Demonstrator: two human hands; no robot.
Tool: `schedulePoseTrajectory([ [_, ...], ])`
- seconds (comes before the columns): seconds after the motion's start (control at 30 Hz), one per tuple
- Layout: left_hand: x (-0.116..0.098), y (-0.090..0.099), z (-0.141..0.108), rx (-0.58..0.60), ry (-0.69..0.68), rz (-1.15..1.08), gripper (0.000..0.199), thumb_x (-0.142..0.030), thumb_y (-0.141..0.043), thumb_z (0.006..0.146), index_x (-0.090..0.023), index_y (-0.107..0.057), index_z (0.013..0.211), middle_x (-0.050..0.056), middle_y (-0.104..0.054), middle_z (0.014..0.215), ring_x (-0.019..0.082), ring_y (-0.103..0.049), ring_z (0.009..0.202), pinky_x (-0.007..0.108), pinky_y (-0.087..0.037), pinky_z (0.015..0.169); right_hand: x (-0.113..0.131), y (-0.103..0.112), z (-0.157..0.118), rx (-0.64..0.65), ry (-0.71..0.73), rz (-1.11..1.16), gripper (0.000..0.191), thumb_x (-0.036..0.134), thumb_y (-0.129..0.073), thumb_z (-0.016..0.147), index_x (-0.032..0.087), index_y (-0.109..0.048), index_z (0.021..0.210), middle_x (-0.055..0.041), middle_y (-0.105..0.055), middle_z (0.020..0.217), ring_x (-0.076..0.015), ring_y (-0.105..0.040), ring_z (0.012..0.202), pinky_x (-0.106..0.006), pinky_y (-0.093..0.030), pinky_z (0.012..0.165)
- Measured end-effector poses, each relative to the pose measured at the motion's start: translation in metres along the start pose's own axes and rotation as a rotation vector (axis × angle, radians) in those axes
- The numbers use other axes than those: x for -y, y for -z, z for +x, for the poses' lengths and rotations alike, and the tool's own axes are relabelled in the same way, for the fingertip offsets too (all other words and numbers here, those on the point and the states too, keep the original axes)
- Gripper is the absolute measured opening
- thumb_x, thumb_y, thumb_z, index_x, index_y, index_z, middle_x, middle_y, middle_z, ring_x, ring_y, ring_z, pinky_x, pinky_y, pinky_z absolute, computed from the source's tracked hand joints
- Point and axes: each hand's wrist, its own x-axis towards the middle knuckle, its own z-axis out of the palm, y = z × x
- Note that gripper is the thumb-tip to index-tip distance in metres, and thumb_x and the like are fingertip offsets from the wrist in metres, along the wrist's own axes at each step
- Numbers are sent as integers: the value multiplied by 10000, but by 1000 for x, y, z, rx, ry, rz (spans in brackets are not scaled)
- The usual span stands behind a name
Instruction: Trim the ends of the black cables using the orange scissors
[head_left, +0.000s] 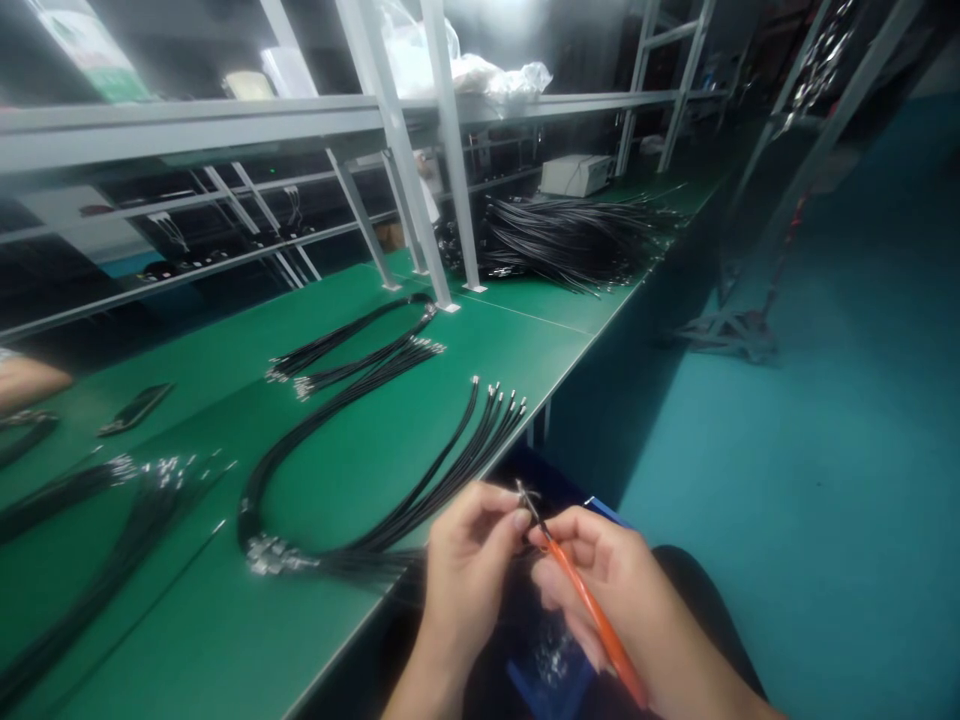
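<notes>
Just off the table's front edge, my left hand (476,560) is closed in a pinch of thumb and fingers. What it pinches is small, dark and largely hidden. My right hand (611,570) is wrapped round a pair of orange-handled pliers (589,600), whose dark metal tip points up to the left fingertips. Beside my left hand a bundle of black cables (420,520) lies in a loop on the green table (360,465), with silvery ends near the edge. Some of its strands run toward my left wrist and pass out of sight behind it.
More black cable bundles (360,330) lie on the table, with a big pile (570,235) farther back. A phone (136,408) lies at left, near another person's arm (30,382). White shelf posts (454,150) rise from the tabletop. Below my hands is a blue container (551,680).
</notes>
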Motion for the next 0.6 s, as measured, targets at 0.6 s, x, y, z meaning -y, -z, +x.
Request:
schedulePoseTrajectory([
  [0.6, 7, -2, -2, -46, -158, 240, 85, -143, -608, 808, -195, -602, 741, -19, -600, 718, 136, -584, 671, 243, -458, 624, 9, 12, -5, 125, -79, -125, 151, 173, -692, 738, 158, -558, 804, 62, -549, 563, -14, -380, 333, -143, -290, 327],
])
